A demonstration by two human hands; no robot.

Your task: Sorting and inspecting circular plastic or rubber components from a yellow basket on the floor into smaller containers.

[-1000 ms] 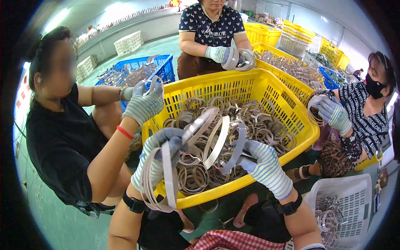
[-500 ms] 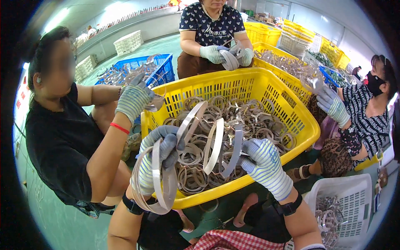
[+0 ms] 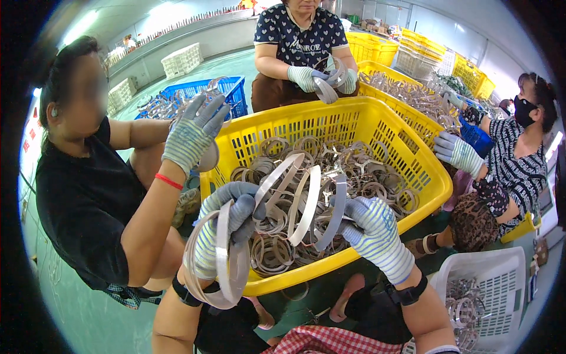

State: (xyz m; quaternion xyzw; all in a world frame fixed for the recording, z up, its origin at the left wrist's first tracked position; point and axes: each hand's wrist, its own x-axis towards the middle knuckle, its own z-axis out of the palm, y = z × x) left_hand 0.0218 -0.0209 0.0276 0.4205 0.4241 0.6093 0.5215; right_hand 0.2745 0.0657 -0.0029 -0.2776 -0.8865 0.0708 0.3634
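Observation:
Both my hands wear striped knit gloves with grey palms. Over the yellow crate's near side, my left hand (image 3: 227, 221) is closed on a beige band ring (image 3: 280, 180). This ring is part of a cluster of thin band rings (image 3: 306, 206), white and grey, which thin pieces seem to join. At the cluster's other side, my right hand (image 3: 380, 233) pinches its edge, next to the grey ring (image 3: 336, 215). Several more loose rings (image 3: 239, 268) hang around my left hand and wrist. Below lie many similar rings and sprue pieces (image 3: 274, 253).
The yellow crate (image 3: 306, 277) stands before my knees. Co-workers sit at its left, far and right sides, with gloved hands (image 3: 191, 135) near the rim. A white crate (image 3: 519, 283) is at my lower right, a blue crate (image 3: 237, 97) at back left, another yellow crate (image 3: 377, 66) behind.
My hands stay almost in place, with the loose rings around my left wrist shifted slightly. The left co-worker's fingers have spread upward. The right co-worker's hand has moved left and down.

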